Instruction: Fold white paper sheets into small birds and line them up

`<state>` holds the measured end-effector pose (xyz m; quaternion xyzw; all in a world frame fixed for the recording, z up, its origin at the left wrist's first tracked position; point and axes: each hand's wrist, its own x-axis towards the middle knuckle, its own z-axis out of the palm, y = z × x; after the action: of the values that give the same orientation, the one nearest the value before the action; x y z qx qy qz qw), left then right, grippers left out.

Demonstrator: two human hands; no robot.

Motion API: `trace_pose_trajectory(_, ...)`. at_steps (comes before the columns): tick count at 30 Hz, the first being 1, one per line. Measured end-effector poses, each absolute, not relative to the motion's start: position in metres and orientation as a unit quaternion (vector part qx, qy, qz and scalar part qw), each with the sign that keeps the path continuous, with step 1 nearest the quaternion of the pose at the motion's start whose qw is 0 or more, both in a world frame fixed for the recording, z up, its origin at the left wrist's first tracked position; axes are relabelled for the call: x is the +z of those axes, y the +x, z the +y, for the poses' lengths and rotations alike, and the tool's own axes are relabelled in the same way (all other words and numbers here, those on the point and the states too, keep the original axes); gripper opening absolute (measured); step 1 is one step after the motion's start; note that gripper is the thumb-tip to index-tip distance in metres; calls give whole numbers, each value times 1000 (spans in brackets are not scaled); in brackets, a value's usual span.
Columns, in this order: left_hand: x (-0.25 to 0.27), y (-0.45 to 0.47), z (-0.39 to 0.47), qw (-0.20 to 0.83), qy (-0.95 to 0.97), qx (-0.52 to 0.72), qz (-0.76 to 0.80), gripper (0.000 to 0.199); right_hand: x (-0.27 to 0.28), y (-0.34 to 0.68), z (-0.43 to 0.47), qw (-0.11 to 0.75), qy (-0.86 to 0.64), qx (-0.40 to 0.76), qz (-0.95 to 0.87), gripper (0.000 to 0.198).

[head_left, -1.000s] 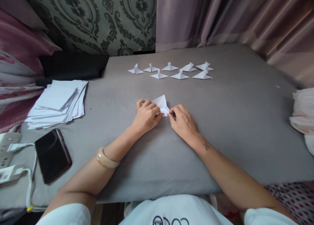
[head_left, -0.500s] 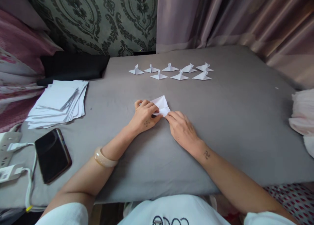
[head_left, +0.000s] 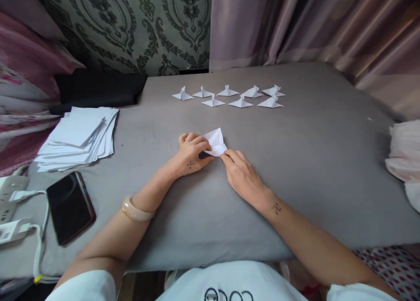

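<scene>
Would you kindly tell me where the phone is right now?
In the head view, the phone lies on the left of the table, on the near side of the paper stack and right of the power strip.

I'm seeing the left arm [head_left: 114, 235] and right arm [head_left: 305, 235] slanting inward. The left hand [head_left: 191, 155] is resting palm-down, fingers curling; the right hand [head_left: 242, 173] is holding its fingertips together.

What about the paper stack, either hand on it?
No, left hand and right hand are at the folded paper, apart from paper stack.
</scene>
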<state>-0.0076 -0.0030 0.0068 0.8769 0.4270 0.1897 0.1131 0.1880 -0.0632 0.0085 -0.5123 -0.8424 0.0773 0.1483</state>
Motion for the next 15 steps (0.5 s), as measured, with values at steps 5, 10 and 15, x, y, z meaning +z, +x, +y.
trace_pose_trajectory(5,7,-17,-3,50,866,213,451,47,5,191,-60,165,-504,96,-842,38)
trace_pose_trajectory(10,0,-13,-3,-20,842,250,477,35,6,192,-58,168,-501,105,-843,43)
trace_pose_trajectory(15,0,-8,-7,-31,879,237,413,10,4,196,-56,183,-495,125,-840,47)
